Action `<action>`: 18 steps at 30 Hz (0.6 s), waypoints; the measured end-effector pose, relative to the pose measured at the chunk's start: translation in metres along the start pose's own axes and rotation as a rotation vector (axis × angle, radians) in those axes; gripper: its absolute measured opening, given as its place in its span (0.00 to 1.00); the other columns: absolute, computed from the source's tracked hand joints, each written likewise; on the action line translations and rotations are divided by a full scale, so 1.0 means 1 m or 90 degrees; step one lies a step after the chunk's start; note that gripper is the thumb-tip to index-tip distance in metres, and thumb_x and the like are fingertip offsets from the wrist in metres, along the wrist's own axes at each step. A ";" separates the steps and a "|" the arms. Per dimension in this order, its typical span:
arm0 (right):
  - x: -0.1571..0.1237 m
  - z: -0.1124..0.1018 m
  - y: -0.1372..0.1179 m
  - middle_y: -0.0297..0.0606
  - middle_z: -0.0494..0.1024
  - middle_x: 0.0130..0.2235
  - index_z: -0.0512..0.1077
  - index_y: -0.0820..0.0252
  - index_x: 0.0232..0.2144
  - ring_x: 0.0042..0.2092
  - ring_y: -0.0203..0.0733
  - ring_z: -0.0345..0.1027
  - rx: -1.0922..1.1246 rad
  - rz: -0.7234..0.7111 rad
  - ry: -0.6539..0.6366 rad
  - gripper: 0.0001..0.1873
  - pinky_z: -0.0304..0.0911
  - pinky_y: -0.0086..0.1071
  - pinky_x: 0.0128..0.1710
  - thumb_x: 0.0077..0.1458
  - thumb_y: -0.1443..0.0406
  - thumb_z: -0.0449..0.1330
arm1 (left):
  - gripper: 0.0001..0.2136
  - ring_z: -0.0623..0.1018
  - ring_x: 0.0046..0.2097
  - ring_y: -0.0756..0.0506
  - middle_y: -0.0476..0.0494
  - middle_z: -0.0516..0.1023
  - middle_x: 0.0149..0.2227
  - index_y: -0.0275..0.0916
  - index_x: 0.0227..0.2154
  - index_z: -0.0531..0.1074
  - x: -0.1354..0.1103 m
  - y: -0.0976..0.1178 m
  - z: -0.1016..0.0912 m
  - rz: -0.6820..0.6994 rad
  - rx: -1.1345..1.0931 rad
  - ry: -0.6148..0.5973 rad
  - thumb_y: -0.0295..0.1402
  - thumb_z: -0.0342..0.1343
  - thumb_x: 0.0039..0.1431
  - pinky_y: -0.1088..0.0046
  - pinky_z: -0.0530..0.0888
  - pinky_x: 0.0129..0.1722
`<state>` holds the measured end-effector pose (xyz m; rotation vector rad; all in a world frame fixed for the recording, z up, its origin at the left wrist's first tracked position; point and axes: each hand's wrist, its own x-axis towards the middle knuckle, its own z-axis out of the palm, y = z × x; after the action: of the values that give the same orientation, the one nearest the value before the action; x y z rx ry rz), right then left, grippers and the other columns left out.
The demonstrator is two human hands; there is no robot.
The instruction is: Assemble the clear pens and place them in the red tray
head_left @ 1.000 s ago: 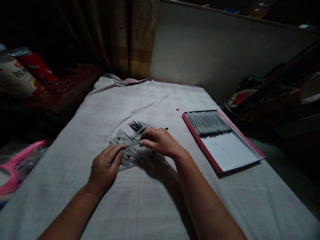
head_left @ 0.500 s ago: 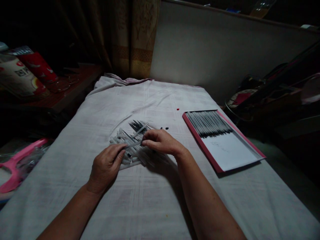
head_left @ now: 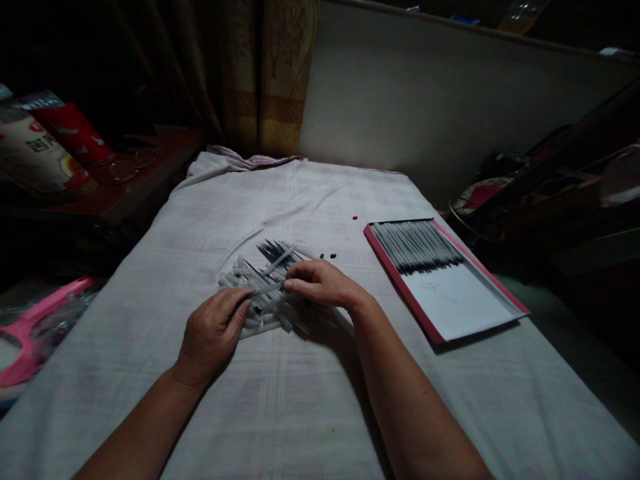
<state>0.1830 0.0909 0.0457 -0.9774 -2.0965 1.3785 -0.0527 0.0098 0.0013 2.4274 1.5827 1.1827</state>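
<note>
Between my two hands is a translucent pen barrel (head_left: 269, 289), held nearly level above a pile of pen parts. My left hand (head_left: 210, 333) pinches its left end between thumb and fingers. At the other end, my right hand (head_left: 325, 283) is closed with thumb against forefinger. Beneath and around them lie loose clear pen barrels (head_left: 267, 321) in a jumble, with thin dark refills (head_left: 273, 250) bunched at the far side. Two small black plugs (head_left: 333, 256) rest just beyond my right hand. My right fingers hide part of the pile.
A shallow red-edged box (head_left: 400, 290) on the right holds a row of clear pens with black ends (head_left: 420, 247). A tiny red piece (head_left: 355, 218) lies on the white cloth (head_left: 300, 407). A pink plastic object (head_left: 30, 333) and a dark side table (head_left: 150, 167) are at left.
The hands and the barrel between them stay almost in place. The whole view has shifted very slightly; nothing has been let go or newly taken.
</note>
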 end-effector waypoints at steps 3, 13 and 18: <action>0.000 0.001 0.000 0.31 0.72 0.31 0.71 0.61 0.35 0.33 0.35 0.65 0.034 -0.011 0.009 0.07 0.60 0.30 0.35 0.54 0.64 0.61 | 0.10 0.81 0.41 0.45 0.43 0.82 0.41 0.39 0.45 0.76 0.001 0.001 0.000 0.001 0.001 -0.004 0.33 0.52 0.67 0.70 0.76 0.44; 0.000 -0.001 -0.003 0.32 0.74 0.31 0.73 0.62 0.34 0.33 0.36 0.66 0.044 0.005 0.001 0.07 0.60 0.29 0.35 0.54 0.63 0.62 | 0.10 0.81 0.41 0.45 0.43 0.82 0.40 0.39 0.44 0.76 0.001 0.002 -0.001 -0.004 -0.009 -0.002 0.34 0.52 0.66 0.71 0.76 0.44; 0.000 0.000 -0.007 0.30 0.70 0.25 0.74 0.63 0.28 0.30 0.34 0.63 -0.055 0.024 0.021 0.10 0.56 0.28 0.32 0.57 0.63 0.59 | 0.10 0.81 0.41 0.45 0.43 0.82 0.40 0.39 0.44 0.76 0.001 0.001 -0.001 -0.004 -0.010 -0.009 0.34 0.53 0.66 0.70 0.76 0.43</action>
<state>0.1811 0.0890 0.0518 -1.0718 -2.1388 1.2902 -0.0525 0.0098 0.0024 2.4144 1.5708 1.1704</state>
